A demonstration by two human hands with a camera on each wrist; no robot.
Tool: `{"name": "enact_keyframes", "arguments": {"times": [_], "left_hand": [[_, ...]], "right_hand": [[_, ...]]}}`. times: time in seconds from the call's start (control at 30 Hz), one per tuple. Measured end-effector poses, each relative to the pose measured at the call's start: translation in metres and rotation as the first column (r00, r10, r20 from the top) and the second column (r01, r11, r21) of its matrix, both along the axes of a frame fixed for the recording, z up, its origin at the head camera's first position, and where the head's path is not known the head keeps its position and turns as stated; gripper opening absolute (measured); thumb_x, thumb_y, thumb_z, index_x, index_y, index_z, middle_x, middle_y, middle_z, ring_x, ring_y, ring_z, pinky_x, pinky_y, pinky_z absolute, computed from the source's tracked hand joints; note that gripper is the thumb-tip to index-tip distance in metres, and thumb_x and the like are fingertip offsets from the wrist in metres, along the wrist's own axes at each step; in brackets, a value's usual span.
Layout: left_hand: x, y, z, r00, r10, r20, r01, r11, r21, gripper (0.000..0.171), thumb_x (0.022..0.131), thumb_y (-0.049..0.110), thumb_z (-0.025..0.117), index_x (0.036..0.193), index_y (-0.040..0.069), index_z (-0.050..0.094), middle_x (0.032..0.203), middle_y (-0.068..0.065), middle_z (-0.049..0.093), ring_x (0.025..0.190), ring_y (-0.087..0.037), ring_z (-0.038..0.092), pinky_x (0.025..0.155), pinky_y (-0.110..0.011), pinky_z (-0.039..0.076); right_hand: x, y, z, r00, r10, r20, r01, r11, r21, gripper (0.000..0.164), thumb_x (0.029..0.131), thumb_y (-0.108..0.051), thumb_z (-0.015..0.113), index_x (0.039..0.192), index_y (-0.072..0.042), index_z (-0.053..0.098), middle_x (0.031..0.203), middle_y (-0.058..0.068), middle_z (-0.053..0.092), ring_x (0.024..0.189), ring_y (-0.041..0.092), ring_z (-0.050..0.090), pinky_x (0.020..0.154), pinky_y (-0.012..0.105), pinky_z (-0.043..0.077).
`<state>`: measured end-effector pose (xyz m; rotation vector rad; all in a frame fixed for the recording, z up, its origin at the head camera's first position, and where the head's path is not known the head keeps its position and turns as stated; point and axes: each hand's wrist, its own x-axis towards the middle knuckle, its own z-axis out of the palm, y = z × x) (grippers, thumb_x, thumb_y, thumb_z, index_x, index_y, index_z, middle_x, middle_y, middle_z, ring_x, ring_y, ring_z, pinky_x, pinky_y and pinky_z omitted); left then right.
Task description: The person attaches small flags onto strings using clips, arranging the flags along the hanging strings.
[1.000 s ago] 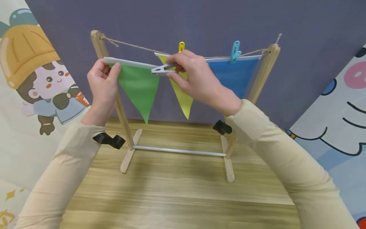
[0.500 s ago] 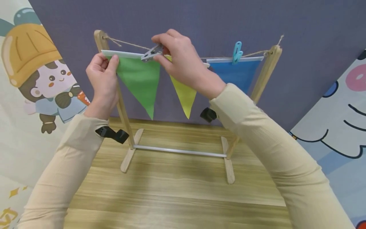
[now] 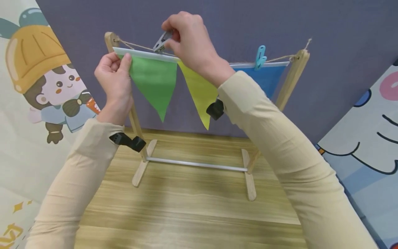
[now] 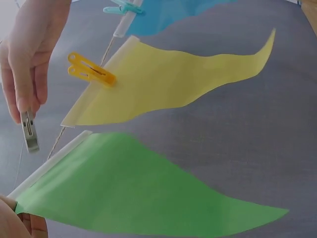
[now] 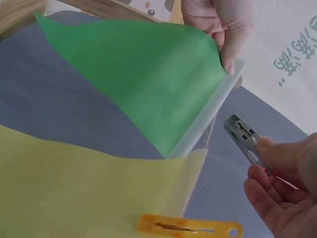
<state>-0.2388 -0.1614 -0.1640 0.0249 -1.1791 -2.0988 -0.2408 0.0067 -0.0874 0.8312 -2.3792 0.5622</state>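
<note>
My left hand [image 3: 114,79] pinches the left top corner of a green pennant [image 3: 155,81] by its white edge strip. In my right hand [image 3: 194,45] is a grey clothespin [image 3: 161,42], pinched by its handles just above the pennant's top edge. The right wrist view shows the clothespin [image 5: 242,136] apart from the green pennant. Behind it runs a twine string [image 3: 140,46]. To the right hangs a yellow pennant [image 3: 199,91], held by a yellow clothespin [image 4: 94,72] that my right hand hides in the head view. A blue pennant [image 3: 259,77] hangs from a light blue clothespin [image 3: 260,58].
The string is tied between two wooden posts [image 3: 292,81] on flat feet [image 3: 250,186], joined by a low pale bar [image 3: 196,164]. The stand rests on a wood-grain table [image 3: 186,211]. A grey-purple backdrop [image 3: 248,24] rises behind, with printed cartoon panels [image 3: 51,62] at both sides.
My right hand has risen with the grey clothespin, from beside the green pennant's right top corner to above its top edge. The left hand has raised the pennant a little towards the string.
</note>
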Motion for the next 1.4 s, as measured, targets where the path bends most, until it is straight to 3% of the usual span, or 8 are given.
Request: {"name": "enact_keyframes", "arguments": {"times": [0.23,0.37,0.67,0.97,1.4], "left_hand": [[0.0,0.003,0.002,0.999,0.002,0.044,-0.001,1.0,-0.009,0.005,0.084,-0.004,0.065,0.084,0.001,0.063,0.078,-0.008,0.063,0.07,-0.013,0.058,0.073,-0.023,0.05],[0.0,0.004,0.004,0.998,0.002,0.062,-0.001,1.0,-0.025,0.004,0.085,-0.002,0.064,0.086,0.002,0.064,0.08,-0.007,0.064,0.071,-0.013,0.059,0.075,-0.024,0.05],[0.0,0.006,0.005,0.994,0.077,0.073,-0.073,0.995,-0.062,0.01,0.085,-0.002,0.065,0.079,0.005,0.061,0.075,-0.005,0.061,0.069,-0.011,0.056,0.07,-0.024,0.046],[-0.003,0.007,0.006,0.993,0.082,0.083,-0.078,0.996,-0.048,0.013,0.085,-0.003,0.064,0.078,0.006,0.059,0.075,-0.005,0.06,0.07,-0.011,0.055,0.071,-0.025,0.046],[-0.006,0.015,0.006,0.991,0.07,0.115,-0.064,0.996,-0.057,0.011,0.085,-0.002,0.065,0.079,0.006,0.061,0.074,-0.003,0.06,0.069,-0.011,0.055,0.071,-0.025,0.047]], "right_hand": [[-0.006,-0.011,0.014,0.998,-0.062,-0.004,0.062,0.992,0.106,0.025,0.095,-0.015,0.055,0.117,-0.011,0.065,0.11,0.0,0.061,0.086,0.003,0.047,0.073,0.012,0.038],[-0.008,-0.015,0.018,0.998,-0.056,0.019,0.053,0.989,0.14,0.024,0.095,-0.014,0.053,0.116,-0.009,0.065,0.112,0.0,0.06,0.086,0.003,0.047,0.073,0.014,0.039],[-0.016,-0.024,0.023,0.995,-0.035,0.095,0.016,0.981,0.193,0.022,0.094,-0.009,0.054,0.112,-0.007,0.067,0.115,0.002,0.061,0.095,0.006,0.053,0.08,0.015,0.043],[-0.026,-0.022,0.027,0.992,-0.024,0.121,-0.006,0.97,0.242,0.024,0.094,-0.017,0.056,0.115,-0.008,0.065,0.111,0.001,0.058,0.085,0.005,0.045,0.075,0.018,0.04],[-0.036,-0.016,0.031,0.986,0.006,0.167,-0.052,0.96,0.276,0.025,0.094,-0.018,0.056,0.114,-0.006,0.065,0.11,0.002,0.06,0.086,0.004,0.048,0.077,0.017,0.044]]}}
